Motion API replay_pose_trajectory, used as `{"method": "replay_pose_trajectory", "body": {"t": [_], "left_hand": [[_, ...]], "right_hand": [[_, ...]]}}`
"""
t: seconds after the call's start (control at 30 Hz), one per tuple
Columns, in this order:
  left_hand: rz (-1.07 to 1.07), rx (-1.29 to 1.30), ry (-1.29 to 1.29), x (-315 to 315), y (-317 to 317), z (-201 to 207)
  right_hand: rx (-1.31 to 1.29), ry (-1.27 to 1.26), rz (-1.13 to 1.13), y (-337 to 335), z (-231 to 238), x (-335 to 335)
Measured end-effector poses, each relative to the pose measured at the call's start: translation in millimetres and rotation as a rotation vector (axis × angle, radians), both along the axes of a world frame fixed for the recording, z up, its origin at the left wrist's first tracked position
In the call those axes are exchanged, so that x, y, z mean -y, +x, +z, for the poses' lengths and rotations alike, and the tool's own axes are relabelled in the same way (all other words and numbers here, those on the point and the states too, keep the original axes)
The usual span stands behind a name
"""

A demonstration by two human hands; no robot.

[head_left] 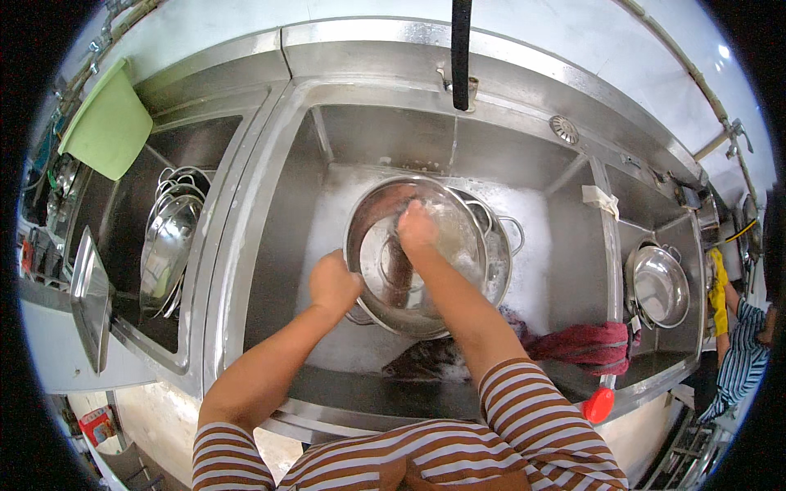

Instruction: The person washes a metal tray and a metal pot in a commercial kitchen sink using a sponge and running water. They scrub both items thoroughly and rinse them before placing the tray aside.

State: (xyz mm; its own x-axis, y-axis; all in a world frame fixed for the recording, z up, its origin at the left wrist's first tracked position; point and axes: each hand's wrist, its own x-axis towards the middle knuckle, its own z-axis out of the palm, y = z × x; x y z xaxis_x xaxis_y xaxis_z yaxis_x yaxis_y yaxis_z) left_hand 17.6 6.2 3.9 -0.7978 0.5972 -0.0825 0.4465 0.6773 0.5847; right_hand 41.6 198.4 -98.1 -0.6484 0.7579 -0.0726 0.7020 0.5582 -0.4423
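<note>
A large round stainless steel pot [372,274] is tilted toward me in the middle of the sink [282,245]. My left hand [333,282] grips its near left rim, fingers curled over the edge. Inside the pot, against the inner wall, my right hand [417,227] is closed and smeared by motion. Something dark shows at its fingers, too blurred to name. Partly hidden behind and under the tilted pot is another steel pot [500,266] with loop handles. White suds [530,221] cover the sink floor around them.
Steel pots [172,237] fill the left basin, below a green tub [115,123]. A dark red cloth [585,344] hangs over the right divider, near a red round object [598,405]. More pots [660,286] sit in the right basin. A person in stripes [741,352] stands far right.
</note>
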Motion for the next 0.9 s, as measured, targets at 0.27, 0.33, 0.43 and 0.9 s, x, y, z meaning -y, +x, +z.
{"method": "replay_pose_trajectory", "body": {"t": [0.27,0.33,0.43,0.9], "left_hand": [[-0.049,-0.007,0.03,-1.2,5.1,9.4],[-0.056,-0.043,0.037,-3.4,4.5,7.6],[-0.086,-0.083,-0.02,-6.8,4.8,5.8],[-0.055,-0.153,-0.015,-8.4,12.8,12.3]], "right_hand": [[0.195,-0.226,-0.121,76.9,-20.6,-3.9],[0.257,-0.229,-0.01,89.9,-19.8,10.1],[0.321,-0.013,0.25,85.7,-45.0,45.1],[0.327,0.03,0.159,112.6,-26.2,11.3]]}}
